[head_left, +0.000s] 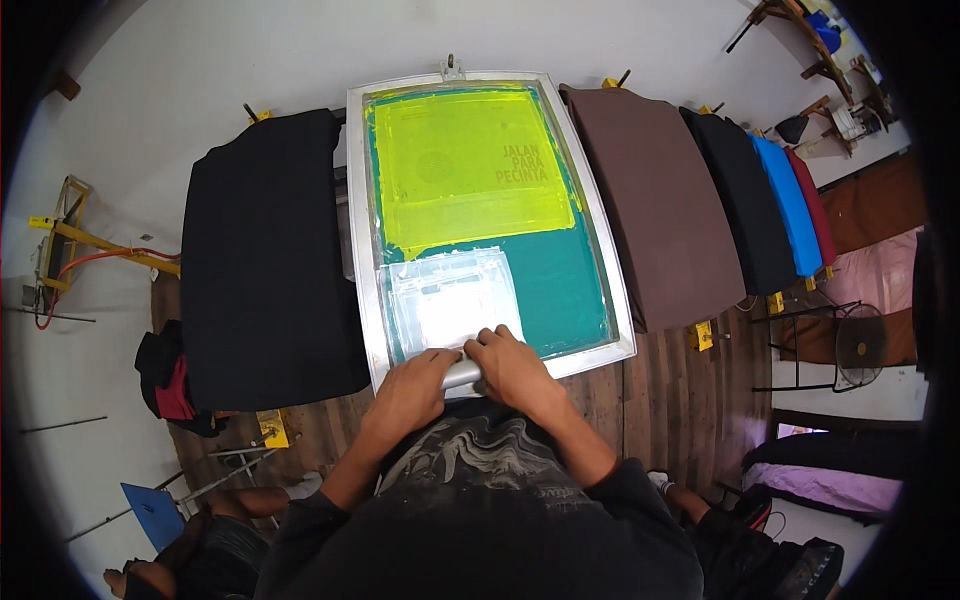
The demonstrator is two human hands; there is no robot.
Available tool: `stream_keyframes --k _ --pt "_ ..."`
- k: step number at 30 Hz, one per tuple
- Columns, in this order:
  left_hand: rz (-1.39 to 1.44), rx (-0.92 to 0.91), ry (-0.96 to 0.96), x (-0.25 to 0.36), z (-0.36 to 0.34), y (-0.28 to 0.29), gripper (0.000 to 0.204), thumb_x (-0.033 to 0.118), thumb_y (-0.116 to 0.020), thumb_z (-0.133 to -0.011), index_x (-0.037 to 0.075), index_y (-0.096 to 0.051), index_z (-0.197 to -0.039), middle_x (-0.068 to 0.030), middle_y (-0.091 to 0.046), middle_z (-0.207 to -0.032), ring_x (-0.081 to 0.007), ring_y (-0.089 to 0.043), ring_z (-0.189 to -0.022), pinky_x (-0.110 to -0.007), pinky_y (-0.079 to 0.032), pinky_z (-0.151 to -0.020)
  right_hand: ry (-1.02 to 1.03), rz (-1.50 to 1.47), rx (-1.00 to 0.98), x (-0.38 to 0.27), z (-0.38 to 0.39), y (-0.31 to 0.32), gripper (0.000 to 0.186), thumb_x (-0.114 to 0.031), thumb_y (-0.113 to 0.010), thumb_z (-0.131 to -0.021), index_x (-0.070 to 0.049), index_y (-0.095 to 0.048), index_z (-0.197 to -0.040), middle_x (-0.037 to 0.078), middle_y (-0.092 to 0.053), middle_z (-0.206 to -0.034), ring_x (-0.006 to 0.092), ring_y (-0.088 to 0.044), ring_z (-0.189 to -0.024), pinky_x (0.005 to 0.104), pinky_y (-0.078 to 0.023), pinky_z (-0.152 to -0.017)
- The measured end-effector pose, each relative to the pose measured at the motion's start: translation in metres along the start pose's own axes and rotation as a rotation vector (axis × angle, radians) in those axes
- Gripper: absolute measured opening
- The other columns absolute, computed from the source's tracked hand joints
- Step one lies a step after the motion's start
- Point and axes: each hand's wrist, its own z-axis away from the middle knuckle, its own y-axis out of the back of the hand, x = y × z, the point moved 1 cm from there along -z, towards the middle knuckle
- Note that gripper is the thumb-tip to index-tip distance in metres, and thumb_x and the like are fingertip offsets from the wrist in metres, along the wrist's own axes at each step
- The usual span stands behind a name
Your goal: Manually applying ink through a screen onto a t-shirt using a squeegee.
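Observation:
My left hand (410,388) and my right hand (512,370) are closed side by side around a silver-handled squeegee (462,375) at the near edge of a screen printing frame (622,300). The squeegee's blade is hidden behind my hands. On the frame's mesh, a bright yellow-green area (440,150) with faint lettering covers the far part, and dark green (565,285) fills the near right. A white ink patch (455,295) lies at the near left, just beyond my hands.
A black shirt (270,260) is stretched on a board left of the frame, a brown one (655,200) to the right. Black, blue (790,205) and red shirts follow farther right. Other people sit low at both sides. A fan (860,345) stands at the right.

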Motion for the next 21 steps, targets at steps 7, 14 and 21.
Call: stream_keyframes --k 7,14,21 --pt "-0.045 0.235 -0.054 -0.014 -0.047 0.024 0.043 -0.005 -0.056 -0.077 0.006 -0.062 -0.118 -0.0185 -0.067 -0.106 -0.0388 -0.064 -0.099 -0.048 -0.052 -0.086 -0.055 0.105 0.040 0.016 -0.057 0.015 0.037 0.000 -0.073 -0.068 -0.005 -0.066 -0.105 0.017 -0.064 -0.104 0.0378 -0.060 -0.102 0.0474 -0.056 -0.082" --pt "-0.028 0.249 -0.048 -0.021 -0.040 0.006 0.045 -0.010 -0.057 -0.076 0.002 -0.061 -0.119 -0.0188 -0.065 -0.116 -0.0378 -0.062 -0.107 -0.045 -0.051 -0.091 -0.018 0.052 0.072 0.017 -0.049 0.008 0.042 0.003 -0.072 -0.064 -0.003 -0.064 -0.104 0.015 -0.062 -0.104 0.0379 -0.057 -0.103 0.0465 -0.056 -0.081" --pt "-0.013 0.057 0.000 -0.001 0.005 -0.004 0.053 -0.008 -0.059 -0.075 0.003 -0.057 -0.126 -0.0181 -0.060 -0.123 -0.0394 -0.060 -0.109 -0.046 -0.048 -0.097 -0.010 0.025 0.046 -0.002 0.002 -0.015 0.048 -0.001 -0.079 -0.061 -0.002 -0.061 -0.105 0.015 -0.059 -0.104 0.0372 -0.055 -0.102 0.0450 -0.054 -0.083"
